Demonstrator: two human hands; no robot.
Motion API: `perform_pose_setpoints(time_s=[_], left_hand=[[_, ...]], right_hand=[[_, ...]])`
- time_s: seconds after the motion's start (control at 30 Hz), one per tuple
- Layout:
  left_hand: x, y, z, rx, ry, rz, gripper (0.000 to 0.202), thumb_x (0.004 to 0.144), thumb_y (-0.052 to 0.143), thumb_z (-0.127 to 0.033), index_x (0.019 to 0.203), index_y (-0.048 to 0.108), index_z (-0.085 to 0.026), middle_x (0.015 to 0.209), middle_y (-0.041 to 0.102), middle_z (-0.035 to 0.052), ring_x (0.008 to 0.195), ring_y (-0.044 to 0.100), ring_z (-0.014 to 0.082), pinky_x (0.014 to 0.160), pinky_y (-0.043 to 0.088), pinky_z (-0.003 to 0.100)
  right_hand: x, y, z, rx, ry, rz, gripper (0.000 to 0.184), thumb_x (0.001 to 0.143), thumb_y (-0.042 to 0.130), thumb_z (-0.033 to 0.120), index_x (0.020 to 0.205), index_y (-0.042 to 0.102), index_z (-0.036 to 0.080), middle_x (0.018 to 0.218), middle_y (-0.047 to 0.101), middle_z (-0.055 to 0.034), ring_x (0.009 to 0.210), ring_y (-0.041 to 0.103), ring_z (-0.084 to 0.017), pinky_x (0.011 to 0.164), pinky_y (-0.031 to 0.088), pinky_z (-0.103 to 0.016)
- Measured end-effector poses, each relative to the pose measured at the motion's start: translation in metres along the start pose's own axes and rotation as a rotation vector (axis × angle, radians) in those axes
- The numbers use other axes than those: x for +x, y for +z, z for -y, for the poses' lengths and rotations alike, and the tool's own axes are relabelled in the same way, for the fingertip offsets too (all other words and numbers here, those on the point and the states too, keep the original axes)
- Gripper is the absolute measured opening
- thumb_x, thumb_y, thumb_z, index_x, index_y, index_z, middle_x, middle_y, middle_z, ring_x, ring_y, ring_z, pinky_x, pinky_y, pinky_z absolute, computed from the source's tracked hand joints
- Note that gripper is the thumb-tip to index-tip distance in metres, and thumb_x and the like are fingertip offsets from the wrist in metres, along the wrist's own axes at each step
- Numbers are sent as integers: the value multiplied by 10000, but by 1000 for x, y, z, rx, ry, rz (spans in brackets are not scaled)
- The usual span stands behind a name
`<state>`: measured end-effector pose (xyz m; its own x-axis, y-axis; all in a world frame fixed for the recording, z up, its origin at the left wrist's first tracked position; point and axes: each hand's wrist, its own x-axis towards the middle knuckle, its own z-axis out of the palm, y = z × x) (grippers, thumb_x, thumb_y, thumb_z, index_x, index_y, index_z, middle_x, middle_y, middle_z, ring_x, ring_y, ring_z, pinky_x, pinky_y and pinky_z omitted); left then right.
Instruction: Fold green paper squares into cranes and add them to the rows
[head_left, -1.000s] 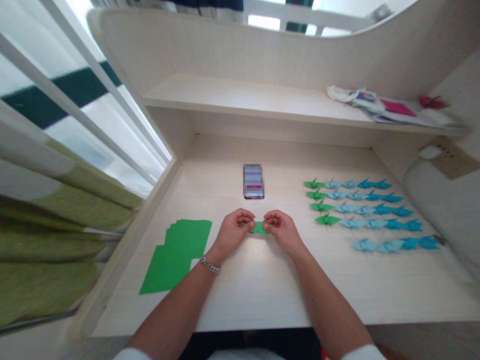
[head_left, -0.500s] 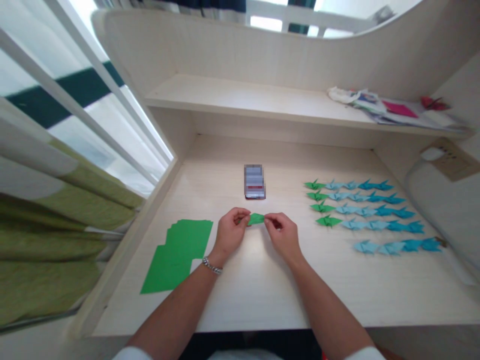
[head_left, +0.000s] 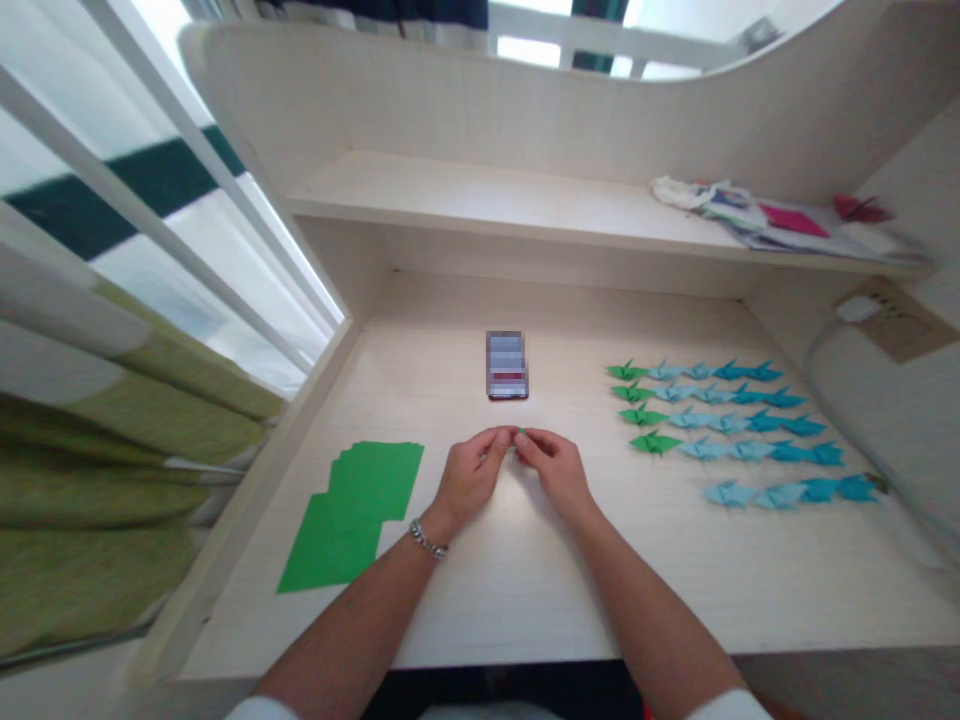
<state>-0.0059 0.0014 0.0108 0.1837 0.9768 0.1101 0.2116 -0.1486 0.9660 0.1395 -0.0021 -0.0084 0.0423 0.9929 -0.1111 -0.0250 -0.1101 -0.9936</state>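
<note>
My left hand (head_left: 471, 475) and my right hand (head_left: 553, 465) meet over the middle of the desk, fingertips together. Between them they pinch a small folded piece of green origami paper (head_left: 521, 431); only a sliver of it shows, the rest being hidden by my fingers. To the left lies a fanned stack of green paper sheets (head_left: 360, 510). On the right stand rows of folded paper cranes (head_left: 720, 395), green at the left end of several rows, then pale blue and deeper blue. The nearest row (head_left: 791, 492) shows only blue ones.
A phone (head_left: 507, 365) lies on the desk just beyond my hands. Papers and a pink sheet (head_left: 793, 219) sit on the raised shelf (head_left: 480, 195). A plug with a cable (head_left: 859, 308) is in the wall socket at right. A curtain (head_left: 112, 500) hangs at left.
My hands have come closer together, and the fingertips now cover most of the green folded paper that showed between them before. The sheets and crane rows have stayed put.
</note>
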Motion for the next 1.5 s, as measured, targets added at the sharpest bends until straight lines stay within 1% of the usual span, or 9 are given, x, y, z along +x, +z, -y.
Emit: perform_pose_setpoints(time_s=[0.1,0.2,0.27,0.37,0.53,0.7,0.9,1.1,1.5], left_hand=[[2,-3,3,12,0,-19,269,830,559,-317,1043,663,-189,1016,689,66,924,631,188,853,489,311],[6,-9,6,110,8,-124,245,772,627,-302,982,678,-188,925,690,63,789,627,172,756,512,300],[8,-13,7,171,33,-169,242,742,658,-306,954,685,-193,940,676,66,794,614,173,742,510,300],[9,-12,8,53,-4,-65,236,742,653,-311,940,687,-186,1013,671,75,877,622,186,754,517,297],[10,-7,13,-45,-102,99,200,717,674,-313,851,700,-166,842,710,65,765,640,180,749,517,317],[11,-9,14,-74,-138,117,182,699,680,-293,819,700,-158,812,711,66,726,635,170,700,514,297],[11,-10,12,-120,-172,185,171,694,674,-268,814,693,-148,751,698,62,651,614,148,625,498,271],[11,-8,8,-131,-196,154,107,647,658,-185,743,683,-145,628,659,24,566,580,131,566,472,252],[8,-11,7,-82,-87,136,89,699,654,-200,765,704,-167,748,699,39,695,619,151,688,489,271]], right_hand=[[4,-3,-7,5,19,-29,292,685,679,385,871,709,161,763,699,-54,664,612,-169,656,491,-295],[5,-6,-9,-21,42,-44,247,694,662,361,808,700,146,652,667,-34,584,586,-151,601,478,-278],[5,-7,-9,-23,58,-30,233,694,659,352,791,692,142,628,657,-29,567,584,-146,590,475,-273],[3,-7,-6,-13,69,15,224,684,666,345,783,688,145,633,660,-30,560,587,-144,579,475,-269],[1,-9,-3,-56,44,83,203,698,657,330,791,703,156,650,668,-35,569,582,-145,576,472,-267],[1,-13,1,-123,-28,63,173,667,678,285,795,721,176,749,701,-46,681,613,-173,628,482,-278],[0,-15,6,-35,43,98,170,614,712,237,768,724,166,680,690,-41,573,586,-145,559,476,-263],[-2,-13,11,59,95,101,160,579,725,240,724,729,173,632,680,-26,547,591,-144,540,503,-273],[-3,-14,11,139,132,122,229,615,740,340,765,729,168,686,688,-34,603,608,-149,574,510,-283]])
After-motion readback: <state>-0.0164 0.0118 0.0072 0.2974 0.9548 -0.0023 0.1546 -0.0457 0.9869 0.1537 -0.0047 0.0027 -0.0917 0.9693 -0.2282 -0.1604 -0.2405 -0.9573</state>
